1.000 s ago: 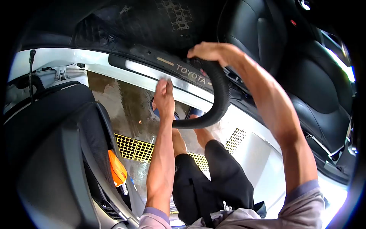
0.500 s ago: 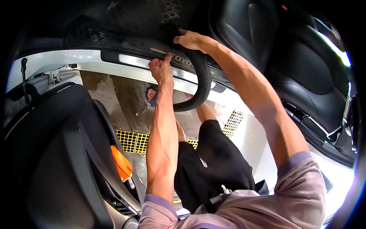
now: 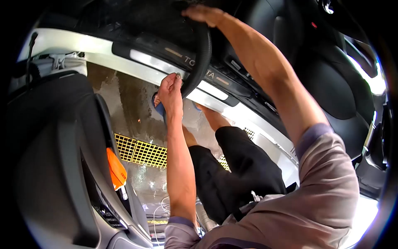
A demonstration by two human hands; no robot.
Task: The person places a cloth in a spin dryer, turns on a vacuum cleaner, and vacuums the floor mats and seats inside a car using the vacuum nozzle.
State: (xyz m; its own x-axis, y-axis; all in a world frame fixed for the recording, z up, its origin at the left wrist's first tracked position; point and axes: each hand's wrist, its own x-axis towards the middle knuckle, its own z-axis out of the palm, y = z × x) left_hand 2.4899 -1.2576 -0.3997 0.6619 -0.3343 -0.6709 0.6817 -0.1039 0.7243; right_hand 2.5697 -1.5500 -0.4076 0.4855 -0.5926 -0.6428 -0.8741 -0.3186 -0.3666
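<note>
At the left side, very large, a dark car door (image 3: 49, 178). At the right side, black seats (image 3: 327, 87) of the car. In the lower middle, a grey-brown shirt (image 3: 286, 211) and black shorts (image 3: 248, 166) of the person. Across the upper part, slantwise, a white door sill (image 3: 99, 47) with a dark plate (image 3: 159, 47) and the letters "TO" and "TA", parted by the hose. Below the sill, a wet floor (image 3: 103, 79) with yellow grating (image 3: 149, 153).

Over the plate, in a curve, a black ribbed hose (image 3: 204, 50). From the right hand (image 3: 203, 15), going down across the sill to just beside the left wrist. Upper end of the hose directly under the right palm, with the hand clamped on it, fingers pointing to the left of the view. Lower part just to the right of the left hand (image 3: 170, 89); contact there, impossible to tell. Left fingers curled near the thumb, over the sill edge; closed fully or not, cannot tell. Smallest, against the door, an orange pouch (image 3: 116, 168).
</note>
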